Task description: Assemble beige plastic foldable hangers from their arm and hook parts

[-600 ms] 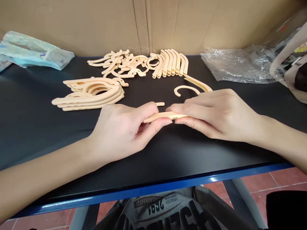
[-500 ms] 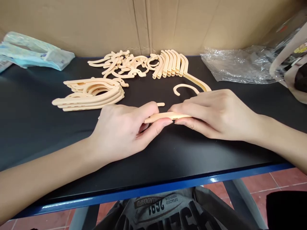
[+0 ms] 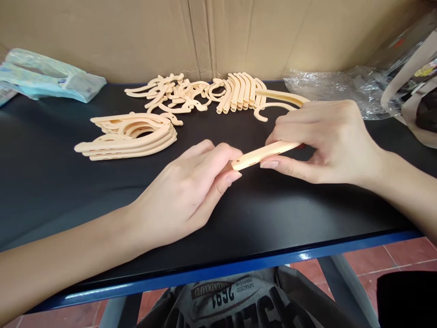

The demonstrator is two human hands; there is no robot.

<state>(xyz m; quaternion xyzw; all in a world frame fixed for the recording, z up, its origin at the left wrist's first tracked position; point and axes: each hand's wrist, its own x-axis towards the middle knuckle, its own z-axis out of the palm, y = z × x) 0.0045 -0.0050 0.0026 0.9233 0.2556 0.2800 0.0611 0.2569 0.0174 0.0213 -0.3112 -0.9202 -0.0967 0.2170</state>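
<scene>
My right hand (image 3: 327,141) grips a beige plastic hanger (image 3: 264,154) and holds it tilted above the black table (image 3: 51,182). The hanger's hook (image 3: 269,107) and far arm stick out behind my fingers. My left hand (image 3: 191,191) pinches the near end of the hanger's arm between thumb and fingertips. A flat stack of finished hangers (image 3: 129,135) lies to the left of my hands. Behind them are a loose pile of hook pieces (image 3: 177,93) and a row of arm pieces (image 3: 242,91) standing on edge.
A cardboard wall (image 3: 218,32) closes the back of the table. Crumpled clear plastic (image 3: 341,86) and a bag (image 3: 419,91) lie at the back right, a light blue packet (image 3: 51,77) at the back left. The table's blue front edge (image 3: 239,266) runs just above my lap.
My right hand has lifted the hanger off the table and swung it up and to the right. The hook has risen towards the row of arm pieces. My left hand has slid to the arm's tip.
</scene>
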